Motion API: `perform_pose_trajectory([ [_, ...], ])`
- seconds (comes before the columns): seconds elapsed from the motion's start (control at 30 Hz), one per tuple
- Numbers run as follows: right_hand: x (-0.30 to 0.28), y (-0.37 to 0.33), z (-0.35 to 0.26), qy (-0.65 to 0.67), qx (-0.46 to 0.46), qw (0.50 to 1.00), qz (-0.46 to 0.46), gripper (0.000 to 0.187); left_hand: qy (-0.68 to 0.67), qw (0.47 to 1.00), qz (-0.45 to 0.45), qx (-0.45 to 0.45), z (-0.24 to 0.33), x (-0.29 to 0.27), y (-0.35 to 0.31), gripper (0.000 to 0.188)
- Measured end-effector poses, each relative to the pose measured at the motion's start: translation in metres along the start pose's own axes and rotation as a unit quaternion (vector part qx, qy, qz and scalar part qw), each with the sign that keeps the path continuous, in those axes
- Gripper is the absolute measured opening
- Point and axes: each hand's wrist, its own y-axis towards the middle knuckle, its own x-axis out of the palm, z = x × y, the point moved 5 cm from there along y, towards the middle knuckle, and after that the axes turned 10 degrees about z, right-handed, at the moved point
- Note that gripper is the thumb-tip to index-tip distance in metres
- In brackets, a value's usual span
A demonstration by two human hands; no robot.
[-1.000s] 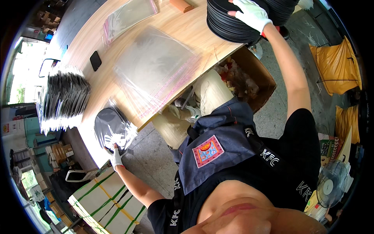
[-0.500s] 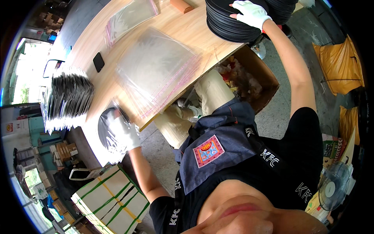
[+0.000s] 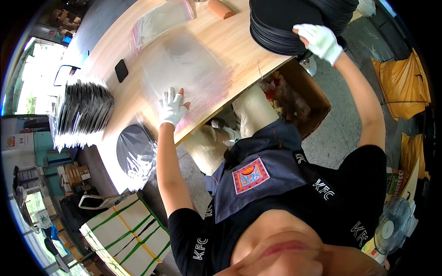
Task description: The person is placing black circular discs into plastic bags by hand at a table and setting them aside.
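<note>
So, the left hand (image 3: 172,109), in a white glove, is lying flat w/ fingers spread open on a stack of clear plastic bags (image 3: 184,73) near the front edge of the wooden table (image 3: 230,41); it's pressing on the bags' near corner, not gripping anything. The bags are showing a pinkish strip along the edge beside the hand.

The right hand (image 3: 319,41), also white-gloved, is reaching out w/ the arm extended to a tall stack of black discs (image 3: 290,23) at the table's far right. Its fingers are curling over the stack's rim, touching the top discs; can't tell if one disc is actually pinched.

Left of the left hand, just beside it, a black disc already in a clear bag (image 3: 135,154) is lying at the table's near-left corner. Further left, a pile of bagged discs (image 3: 83,110) is sitting well apart from the bag stack. A small black phone-like item (image 3: 121,70) is lying between that pile and the bags. Another clear bag w/ a red strip (image 3: 161,20) is lying farther back, w/ a brown block (image 3: 221,8) near it.

Under the table, an open cardboard box (image 3: 304,99) is standing on the floor by the person's legs. Strapped flat cartons (image 3: 124,234) are sitting at lower left, a yellow sack (image 3: 400,83) at right.
</note>
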Motion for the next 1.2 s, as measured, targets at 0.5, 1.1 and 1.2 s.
perform_pose_trajectory([
  [0.5,0.017,-0.059,0.021,0.473,0.641,0.598,0.083,0.033,-0.394,0.9,0.185,-0.019,0.04,-0.072,-0.002,0.065],
  [1.1,0.058,0.009,-0.156,0.461,0.221,0.858,-0.056,0.018,-0.485,0.838,0.175,-0.177,0.04,-0.035,-0.011,0.04],
  [1.2,0.047,-0.022,-0.144,0.587,0.472,0.654,-0.073,0.037,-0.283,0.944,0.043,-0.164,0.046,-0.055,-0.014,0.032],
])
